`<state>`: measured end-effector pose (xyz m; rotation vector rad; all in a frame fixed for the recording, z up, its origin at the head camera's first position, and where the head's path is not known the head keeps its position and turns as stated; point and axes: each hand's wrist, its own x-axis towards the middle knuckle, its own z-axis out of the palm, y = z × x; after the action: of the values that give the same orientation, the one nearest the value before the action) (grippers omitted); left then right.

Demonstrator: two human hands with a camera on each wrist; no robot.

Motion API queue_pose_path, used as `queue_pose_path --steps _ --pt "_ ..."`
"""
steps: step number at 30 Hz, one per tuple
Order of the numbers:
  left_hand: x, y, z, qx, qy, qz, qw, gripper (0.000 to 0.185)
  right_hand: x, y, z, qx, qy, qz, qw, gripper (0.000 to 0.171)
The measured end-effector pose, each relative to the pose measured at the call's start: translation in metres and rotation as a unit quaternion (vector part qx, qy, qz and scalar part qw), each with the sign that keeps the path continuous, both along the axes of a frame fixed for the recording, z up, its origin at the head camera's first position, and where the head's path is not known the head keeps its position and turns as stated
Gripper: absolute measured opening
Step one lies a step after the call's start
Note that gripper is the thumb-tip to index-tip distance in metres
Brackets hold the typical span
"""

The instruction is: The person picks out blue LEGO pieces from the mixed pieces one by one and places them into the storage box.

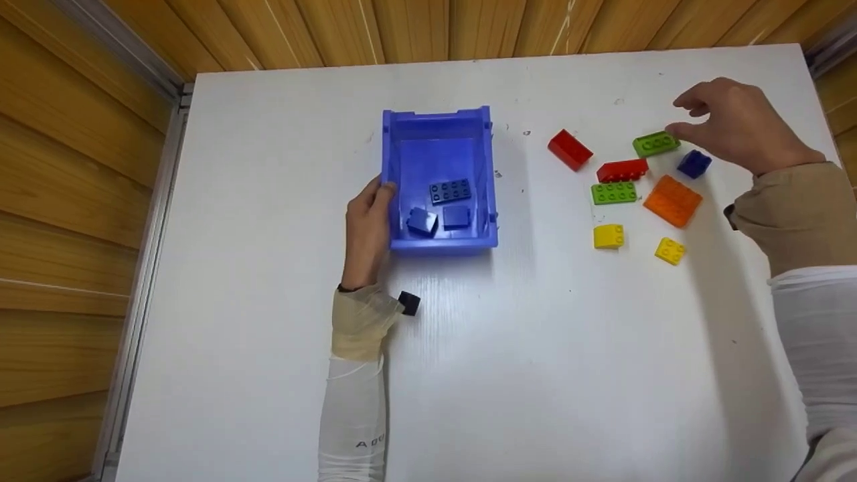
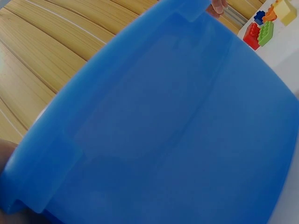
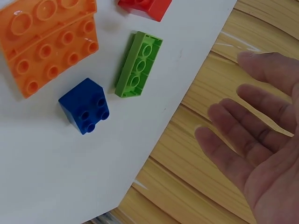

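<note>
My left hand (image 1: 367,227) grips the left wall of a blue plastic bin (image 1: 443,249), thumb over the rim. Inside the bin lie a dark blue studded brick (image 1: 450,191) and two smaller blue bricks, one tilted (image 1: 422,221) and one flat (image 1: 456,217). In the left wrist view the bin's side wall (image 2: 163,116) fills most of the picture. My right hand (image 1: 736,124), fingers spread and holding nothing, hovers at the table's far right. Closest to it are a blue sloped brick (image 3: 86,105) and an upturned green brick (image 3: 139,65).
Left of and nearer than the right hand lie an orange plate-like block (image 1: 673,201), a red brick (image 1: 570,150), another red brick on its side (image 1: 621,171), a green studded brick (image 1: 614,193) and two yellow bricks (image 1: 608,236). Wood-patterned panels (image 1: 415,30) border the white table (image 1: 254,268).
</note>
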<state>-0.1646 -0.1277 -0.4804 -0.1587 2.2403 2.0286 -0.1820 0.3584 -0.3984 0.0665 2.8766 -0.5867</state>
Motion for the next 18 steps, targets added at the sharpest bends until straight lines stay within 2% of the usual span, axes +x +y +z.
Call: queue_pose_path --steps 8,18 --pt "0.000 -0.001 -0.001 0.011 -0.008 0.007 0.9999 0.046 0.002 0.014 -0.010 0.013 -0.004 0.005 1.000 0.045" --pt "0.000 0.000 0.000 0.008 -0.006 0.005 0.9999 0.046 0.010 0.026 -0.018 0.008 -0.021 -0.016 1.000 0.047"
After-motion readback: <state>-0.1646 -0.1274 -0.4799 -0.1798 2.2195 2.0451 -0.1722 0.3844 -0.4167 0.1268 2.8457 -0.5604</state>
